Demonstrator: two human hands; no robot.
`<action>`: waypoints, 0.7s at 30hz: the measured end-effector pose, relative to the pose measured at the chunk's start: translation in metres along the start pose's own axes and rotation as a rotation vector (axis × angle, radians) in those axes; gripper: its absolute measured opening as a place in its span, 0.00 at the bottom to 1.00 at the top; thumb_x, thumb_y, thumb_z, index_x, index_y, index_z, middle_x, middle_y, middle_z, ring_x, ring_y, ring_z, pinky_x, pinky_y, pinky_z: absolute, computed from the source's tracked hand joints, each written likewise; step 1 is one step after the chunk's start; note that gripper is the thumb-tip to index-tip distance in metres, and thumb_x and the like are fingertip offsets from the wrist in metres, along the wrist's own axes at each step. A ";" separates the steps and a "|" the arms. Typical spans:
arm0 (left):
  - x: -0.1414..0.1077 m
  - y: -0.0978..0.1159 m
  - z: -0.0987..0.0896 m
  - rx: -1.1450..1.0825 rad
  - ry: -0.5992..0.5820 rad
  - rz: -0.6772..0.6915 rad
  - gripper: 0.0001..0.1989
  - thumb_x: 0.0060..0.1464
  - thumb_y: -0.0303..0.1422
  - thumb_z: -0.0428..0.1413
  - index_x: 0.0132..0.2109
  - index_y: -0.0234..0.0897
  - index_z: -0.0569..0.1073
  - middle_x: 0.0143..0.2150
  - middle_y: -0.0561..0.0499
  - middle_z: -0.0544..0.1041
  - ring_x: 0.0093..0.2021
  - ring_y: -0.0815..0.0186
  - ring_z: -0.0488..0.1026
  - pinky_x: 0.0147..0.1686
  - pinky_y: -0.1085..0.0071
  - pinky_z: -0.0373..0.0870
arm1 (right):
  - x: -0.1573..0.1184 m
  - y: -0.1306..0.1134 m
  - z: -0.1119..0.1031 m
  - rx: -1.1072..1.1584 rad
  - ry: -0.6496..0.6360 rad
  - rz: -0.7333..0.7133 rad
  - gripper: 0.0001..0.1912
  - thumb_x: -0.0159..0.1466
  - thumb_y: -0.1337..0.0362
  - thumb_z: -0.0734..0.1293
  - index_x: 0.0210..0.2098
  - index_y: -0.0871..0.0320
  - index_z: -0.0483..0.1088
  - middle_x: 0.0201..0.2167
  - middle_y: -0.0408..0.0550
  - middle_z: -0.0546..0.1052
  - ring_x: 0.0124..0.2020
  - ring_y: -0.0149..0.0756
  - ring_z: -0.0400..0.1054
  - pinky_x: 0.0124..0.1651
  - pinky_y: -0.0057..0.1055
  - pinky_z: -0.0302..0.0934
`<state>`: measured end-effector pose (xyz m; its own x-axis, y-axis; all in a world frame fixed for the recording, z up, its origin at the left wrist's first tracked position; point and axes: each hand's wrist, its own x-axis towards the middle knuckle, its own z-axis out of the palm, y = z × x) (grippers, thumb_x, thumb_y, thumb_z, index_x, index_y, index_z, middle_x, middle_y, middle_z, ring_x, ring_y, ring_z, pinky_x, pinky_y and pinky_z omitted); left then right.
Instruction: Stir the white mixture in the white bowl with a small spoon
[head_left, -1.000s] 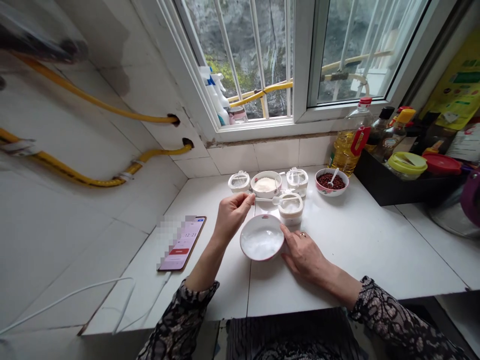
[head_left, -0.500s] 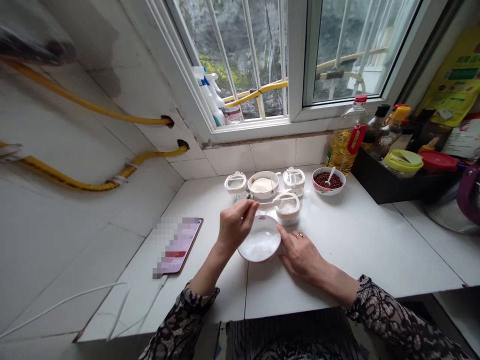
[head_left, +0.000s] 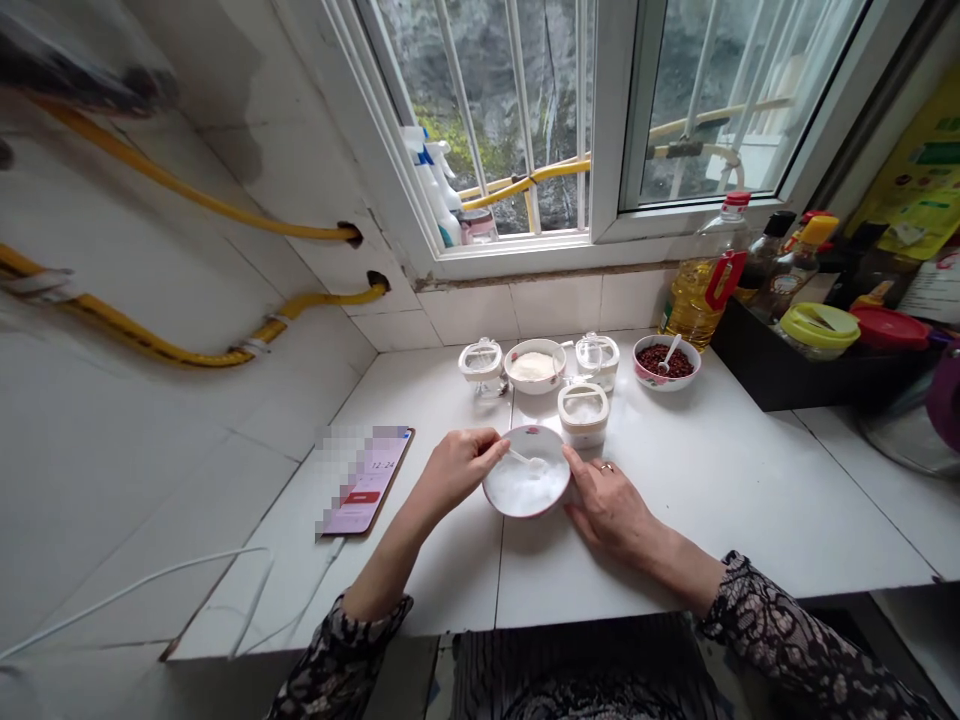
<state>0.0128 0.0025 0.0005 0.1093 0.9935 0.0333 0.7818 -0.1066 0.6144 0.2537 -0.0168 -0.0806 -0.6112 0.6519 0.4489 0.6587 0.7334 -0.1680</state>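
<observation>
Counter (head_left: 712, 490), white tiled, below a barred window; a phone (head_left: 365, 482) lies at its left, an oil bottle (head_left: 701, 285) at the far right. Bowl (head_left: 526, 484) of white granules, near the front edge; it is steadied at its right rim by the right hand (head_left: 611, 505), fingers spread flat. Small white spoon (head_left: 525, 462), pinched in the left hand (head_left: 454, 470), its tip dipped into the granules. Step judged: scooping or stirring. A level lift of the spoon is called for next.
</observation>
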 end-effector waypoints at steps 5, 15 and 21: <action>0.005 0.007 0.010 0.056 0.008 -0.004 0.18 0.55 0.42 0.49 0.21 0.37 0.66 0.19 0.54 0.67 0.23 0.69 0.61 0.25 0.73 0.52 | 0.000 -0.001 -0.001 -0.012 0.000 0.003 0.42 0.63 0.69 0.63 0.70 0.71 0.38 0.42 0.60 0.76 0.40 0.49 0.69 0.42 0.43 0.68; 0.007 0.003 0.010 -0.162 -0.046 0.001 0.20 0.52 0.47 0.50 0.22 0.36 0.67 0.19 0.56 0.63 0.22 0.70 0.59 0.23 0.74 0.53 | 0.000 -0.001 0.000 -0.005 -0.024 0.016 0.42 0.64 0.68 0.62 0.71 0.69 0.36 0.41 0.59 0.76 0.40 0.49 0.69 0.43 0.43 0.67; 0.008 -0.003 0.004 -0.309 -0.056 -0.039 0.20 0.50 0.48 0.53 0.22 0.37 0.68 0.16 0.58 0.59 0.19 0.73 0.54 0.19 0.75 0.49 | 0.000 -0.001 0.000 0.005 -0.035 0.025 0.42 0.64 0.68 0.62 0.71 0.68 0.37 0.42 0.59 0.76 0.41 0.49 0.69 0.43 0.43 0.67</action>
<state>0.0139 0.0104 -0.0036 0.1230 0.9918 -0.0334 0.5638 -0.0422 0.8248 0.2528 -0.0176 -0.0801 -0.6100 0.6761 0.4132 0.6718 0.7178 -0.1829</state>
